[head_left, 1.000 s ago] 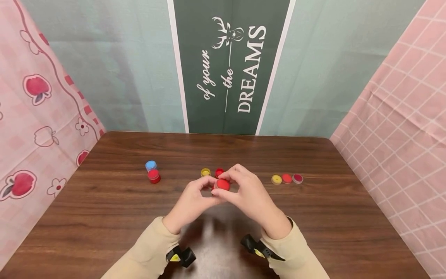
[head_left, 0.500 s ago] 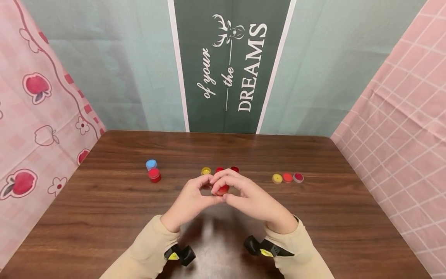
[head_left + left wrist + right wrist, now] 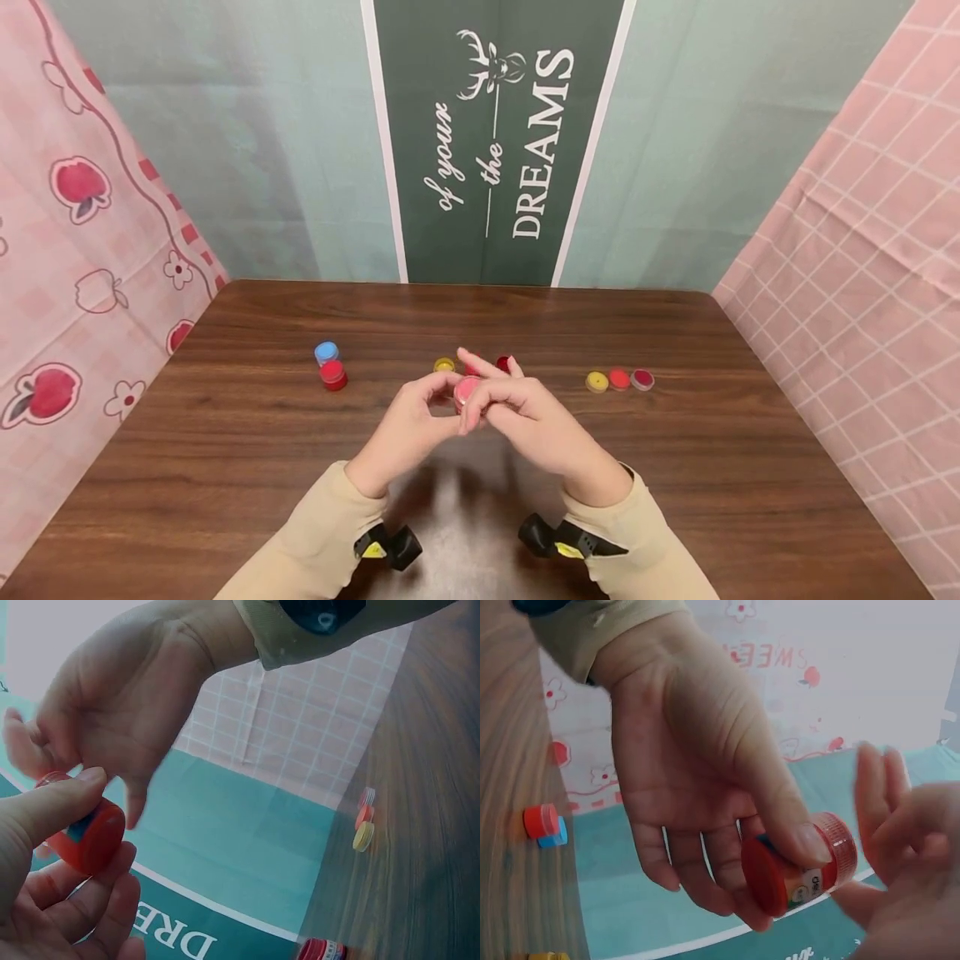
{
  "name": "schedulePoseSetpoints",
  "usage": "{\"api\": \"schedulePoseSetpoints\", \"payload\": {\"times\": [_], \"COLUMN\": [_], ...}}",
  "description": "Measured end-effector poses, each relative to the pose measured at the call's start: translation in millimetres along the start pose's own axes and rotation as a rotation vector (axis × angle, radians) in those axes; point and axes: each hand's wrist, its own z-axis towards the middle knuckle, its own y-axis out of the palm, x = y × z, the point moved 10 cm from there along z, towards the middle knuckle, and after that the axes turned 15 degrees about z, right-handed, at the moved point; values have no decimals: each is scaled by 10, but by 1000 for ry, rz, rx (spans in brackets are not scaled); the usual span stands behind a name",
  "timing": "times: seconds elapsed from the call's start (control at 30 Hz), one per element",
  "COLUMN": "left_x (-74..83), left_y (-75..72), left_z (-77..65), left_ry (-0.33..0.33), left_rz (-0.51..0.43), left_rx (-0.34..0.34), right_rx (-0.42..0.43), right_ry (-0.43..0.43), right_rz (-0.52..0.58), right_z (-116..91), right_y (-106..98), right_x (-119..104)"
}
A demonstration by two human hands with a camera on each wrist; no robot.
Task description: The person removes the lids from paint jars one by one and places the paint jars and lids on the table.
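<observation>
My left hand (image 3: 405,425) holds a small red paint jar (image 3: 463,393) between thumb and fingers, above the table. In the right wrist view the jar (image 3: 772,881) lies sideways in that hand, with a label on its side and a ridged, clear reddish lid (image 3: 836,844) toward my right hand. My right hand (image 3: 543,425) is beside the lid, its fingers spread and loosely bent. Its thumb (image 3: 135,806) stands off the jar in the left wrist view; whether another finger touches the lid I cannot tell.
Beyond the hands stand an open yellow jar (image 3: 444,365) and red jars (image 3: 503,363), partly hidden. Yellow, red and dark red lids (image 3: 619,380) lie at the right. At the left, a red jar (image 3: 333,376) stands close to a blue jar (image 3: 326,352). Curtains surround the wooden table (image 3: 225,467).
One second ago my right hand pinched the lid. It has turned about the jar, and its fingers have now spread off it. The left hand keeps its hold nearly in place.
</observation>
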Motion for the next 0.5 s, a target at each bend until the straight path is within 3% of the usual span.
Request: {"api": "schedulePoseSetpoints", "payload": {"times": [0.07, 0.17, 0.27, 0.37, 0.5], "left_x": [-4, -23, -47, -55, -77], "left_y": [-8, -13, 26, 89, 91], "left_z": [-3, -16, -32, -41, -41], "left_ry": [-5, -23, -29, -27, -38], "left_rz": [-3, 8, 47, 81, 109], "left_rx": [16, 32, 23, -7, 2], "right_rx": [87, 237, 353, 400, 310], "right_ry": [-51, -82, -57, -46, -72], "right_rz": [-127, -497, -853, -980, -980], "right_z": [-7, -34, -65, -90, -79], "right_y": [-63, -122, -126, -108, -31], "right_x": [-57, -94, -91, -92, -113]}}
